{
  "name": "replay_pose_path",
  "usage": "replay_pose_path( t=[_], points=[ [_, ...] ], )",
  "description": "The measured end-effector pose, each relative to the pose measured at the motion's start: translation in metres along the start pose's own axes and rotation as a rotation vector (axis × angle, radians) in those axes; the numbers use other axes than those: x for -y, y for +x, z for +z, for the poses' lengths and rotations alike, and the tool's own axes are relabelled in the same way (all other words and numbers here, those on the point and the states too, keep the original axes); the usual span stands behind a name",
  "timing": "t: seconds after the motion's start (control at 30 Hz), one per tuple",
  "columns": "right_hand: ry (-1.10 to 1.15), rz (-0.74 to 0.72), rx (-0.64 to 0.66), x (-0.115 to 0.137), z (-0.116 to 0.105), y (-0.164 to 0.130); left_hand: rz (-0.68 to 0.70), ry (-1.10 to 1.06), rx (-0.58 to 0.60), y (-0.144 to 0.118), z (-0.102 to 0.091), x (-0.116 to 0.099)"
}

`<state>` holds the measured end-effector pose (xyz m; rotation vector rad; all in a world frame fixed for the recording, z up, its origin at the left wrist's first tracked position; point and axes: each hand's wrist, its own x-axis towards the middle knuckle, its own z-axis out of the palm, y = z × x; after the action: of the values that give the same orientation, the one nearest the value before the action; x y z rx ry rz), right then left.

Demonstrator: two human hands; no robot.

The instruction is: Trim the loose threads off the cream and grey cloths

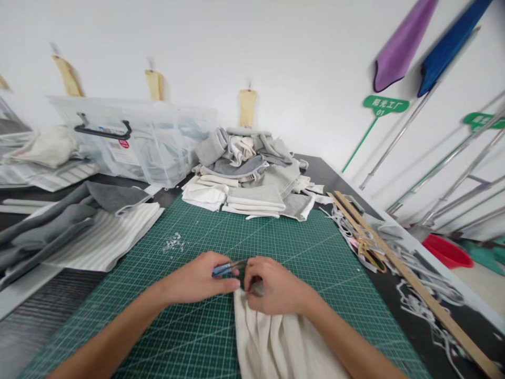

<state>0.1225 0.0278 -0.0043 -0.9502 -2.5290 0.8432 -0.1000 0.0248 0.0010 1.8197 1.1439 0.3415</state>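
My left hand (pixel 195 280) is closed around a small blue-handled pair of thread snips (pixel 223 269), whose metal blades point right toward my other hand. Pinched in the fingers of my right hand (pixel 275 287) is the upper edge of a cream cloth (pixel 278 345), which hangs in loose folds toward me. The blade tips come close to the right fingertips; whether they touch the cloth is hidden. Both hands are over a green gridded cutting mat (pixel 177 331).
Folded grey and white fabrics (pixel 256 197) are piled at the mat's far end. A clear plastic bin (pixel 158 152) stands back left, near grey and striped cloth (pixel 114 237). White thread scraps (pixel 173 242) dot the mat. Along the right lie a wooden ruler (pixel 418 295) and yellow-handled scissors (pixel 373 258).
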Motion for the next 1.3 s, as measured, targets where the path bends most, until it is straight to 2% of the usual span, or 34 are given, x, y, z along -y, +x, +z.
replay_pose_path(
  t=[0.07,0.33,0.43,0.63,0.7,0.83,0.9,1.07,1.3],
  points=[
    [0.007,-0.014,-0.053,-0.002,0.004,-0.004,-0.088,-0.110,0.036,-0.001,0.002,0.001],
    [-0.052,-0.086,-0.254,-0.001,0.010,-0.019,-0.229,-0.364,-0.019,0.002,0.023,-0.011],
    [-0.015,-0.100,-0.275,-0.002,0.008,-0.021,-0.212,-0.412,-0.020,0.002,0.023,-0.016],
    [0.211,-0.065,-0.342,-0.006,0.002,-0.021,-0.130,-0.448,-0.023,-0.002,0.021,-0.019],
    [0.250,-0.023,-0.289,-0.005,0.000,-0.022,-0.085,-0.443,-0.024,-0.004,0.019,-0.020],
    [0.320,0.060,-0.080,-0.003,-0.005,-0.023,-0.029,-0.389,-0.039,-0.006,0.019,-0.022],
    [0.398,0.119,-0.033,-0.004,-0.007,-0.023,-0.012,-0.354,-0.079,-0.007,0.020,-0.023],
    [0.584,0.240,-0.136,-0.004,-0.009,-0.022,-0.011,-0.311,-0.221,-0.011,0.023,-0.028],
    [0.810,0.238,-0.300,-0.011,-0.004,-0.020,-0.048,-0.352,-0.272,-0.007,0.022,-0.021]
  ],
)
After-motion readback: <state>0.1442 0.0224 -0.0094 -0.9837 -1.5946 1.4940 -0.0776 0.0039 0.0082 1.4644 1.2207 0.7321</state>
